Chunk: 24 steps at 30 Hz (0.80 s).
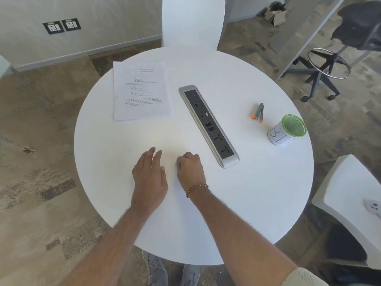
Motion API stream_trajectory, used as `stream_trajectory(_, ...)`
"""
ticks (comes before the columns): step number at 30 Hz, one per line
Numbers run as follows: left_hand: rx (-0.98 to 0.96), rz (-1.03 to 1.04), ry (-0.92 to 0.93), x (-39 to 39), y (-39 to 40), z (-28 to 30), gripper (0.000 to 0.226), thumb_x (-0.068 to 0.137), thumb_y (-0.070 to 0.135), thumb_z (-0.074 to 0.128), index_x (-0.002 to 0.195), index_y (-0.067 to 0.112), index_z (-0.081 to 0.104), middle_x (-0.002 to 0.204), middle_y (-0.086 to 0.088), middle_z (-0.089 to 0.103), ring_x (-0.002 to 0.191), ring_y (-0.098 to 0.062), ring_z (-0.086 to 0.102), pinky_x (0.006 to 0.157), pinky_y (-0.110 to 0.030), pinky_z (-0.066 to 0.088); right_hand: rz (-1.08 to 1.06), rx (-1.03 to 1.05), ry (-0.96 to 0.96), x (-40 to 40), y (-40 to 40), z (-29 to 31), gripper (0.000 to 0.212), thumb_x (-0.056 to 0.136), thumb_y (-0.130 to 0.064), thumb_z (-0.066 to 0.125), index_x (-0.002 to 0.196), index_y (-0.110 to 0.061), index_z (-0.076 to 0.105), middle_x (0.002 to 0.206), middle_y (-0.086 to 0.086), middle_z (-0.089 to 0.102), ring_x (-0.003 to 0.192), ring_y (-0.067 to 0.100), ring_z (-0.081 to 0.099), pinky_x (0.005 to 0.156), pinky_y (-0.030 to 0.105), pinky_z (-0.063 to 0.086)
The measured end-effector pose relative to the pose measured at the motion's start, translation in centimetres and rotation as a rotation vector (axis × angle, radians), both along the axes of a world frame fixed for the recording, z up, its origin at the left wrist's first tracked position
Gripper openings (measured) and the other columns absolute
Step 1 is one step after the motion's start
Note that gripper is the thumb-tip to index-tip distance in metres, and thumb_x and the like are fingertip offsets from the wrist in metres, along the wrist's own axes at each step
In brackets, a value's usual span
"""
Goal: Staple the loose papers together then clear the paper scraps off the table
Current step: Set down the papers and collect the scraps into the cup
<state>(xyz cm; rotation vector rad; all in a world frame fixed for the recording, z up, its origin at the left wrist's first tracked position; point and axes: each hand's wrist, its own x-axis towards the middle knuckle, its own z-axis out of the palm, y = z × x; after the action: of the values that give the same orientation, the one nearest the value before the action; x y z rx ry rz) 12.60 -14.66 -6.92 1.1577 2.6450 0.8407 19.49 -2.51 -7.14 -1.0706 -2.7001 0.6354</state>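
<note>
**Both hands low on the round table, papers and stapler out of reach**

From the head view, the left hand (pixel 149 174) lies flat on the white table (pixel 257 193), fingers straight and close together. Just beside it, the right hand (pixel 190 169) is curled, fingertips bunched against the tabletop; whether they pinch a scrap I cannot tell. A bracelet (pixel 196 189) circles that wrist. The papers (pixel 142 91) lie in a neat stack at the far left. A power strip (pixel 209 125) runs diagonally through the middle. Right of it lies the stapler (pixel 258 113), with a green-rimmed cup (pixel 288 131) near the edge.
</note>
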Motion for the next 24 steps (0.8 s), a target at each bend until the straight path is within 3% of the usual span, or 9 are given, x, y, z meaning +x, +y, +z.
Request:
stream_trajectory(4, 0.008, 0.017, -0.012, 0.4, 0.2, 0.4, 0.048, 0.094, 0.015, 0.041, 0.141, 0.006, 0.048, 0.151, -0.014, 0.046, 0.138, -0.035, 0.043, 0.105, -0.055, 0.041, 0.093, 0.049, -0.187, -0.7, 0.8, 1.0, 0.019, 0.095, -0.004, 0.05, 0.089, -0.005, 0.068, 0.09, 0.01, 0.062, 0.081, 0.028, 0.051, 0.063, 0.03, 0.037)
stream_trajectory(9, 0.009, 0.025, -0.028, 0.4, 0.4, 0.6, 0.049, 0.095, 0.016, 0.039, 0.142, 0.007, 0.047, 0.152, -0.014, 0.044, 0.139, -0.035, 0.041, 0.108, -0.055, 0.038, 0.173, 0.082, -0.338, -1.3, 1.6, 2.1, 0.019, 0.09, -0.001, 0.049, 0.074, -0.01, 0.047, 0.076, 0.007, 0.047, 0.071, 0.025, 0.044, 0.062, 0.031, 0.033)
stream_trajectory(12, 0.006, 0.019, -0.038, 0.6, 0.5, 0.8, 0.05, 0.095, 0.017, 0.038, 0.143, 0.007, 0.046, 0.153, -0.014, 0.043, 0.14, -0.035, 0.039, 0.109, -0.054, 0.036, 0.187, 0.037, -0.35, -1.5, 1.8, 2.4, 0.019, 0.088, -0.001, 0.048, 0.07, -0.008, 0.046, 0.074, 0.008, 0.052, 0.069, 0.027, 0.049, 0.061, 0.032, 0.036)
stream_trajectory(16, 0.022, 0.015, -0.043, 0.5, 0.7, 1.0, 0.05, 0.095, 0.017, 0.038, 0.143, 0.008, 0.046, 0.153, -0.013, 0.042, 0.141, -0.034, 0.038, 0.109, -0.054, 0.034, -0.023, -0.315, -0.208, -1.0, 2.9, 2.1, 0.02, 0.074, -0.004, 0.048, 0.071, -0.004, 0.068, 0.065, 0.01, 0.07, 0.065, 0.028, 0.068, 0.054, 0.033, 0.058)
stream_trajectory(19, 0.023, 0.021, -0.055, 0.6, 1.0, 1.1, 0.05, 0.095, 0.016, 0.038, 0.143, 0.008, 0.046, 0.153, -0.013, 0.042, 0.14, -0.033, 0.037, 0.108, -0.054, 0.034, -0.15, -0.515, -0.041, 0.5, 3.4, 2.2, 0.018, 0.071, -0.005, 0.053, 0.064, -0.008, 0.07, 0.059, 0.004, 0.071, 0.065, 0.022, 0.071, 0.056, 0.032, 0.058)
stream_trajectory(24, 0.049, 0.026, -0.058, 0.8, 1.6, 0.8, 0.047, 0.093, 0.009, 0.045, 0.14, 0.006, 0.048, 0.15, -0.016, 0.046, 0.136, -0.036, 0.041, 0.105, -0.057, 0.039, -0.328, -0.758, 0.238, 2.8, 4.1, 2.4, 0.009, 0.069, -0.001, 0.064, 0.068, -0.001, 0.073, 0.071, 0.009, 0.075, 0.064, 0.022, 0.074, 0.073, 0.041, 0.061)
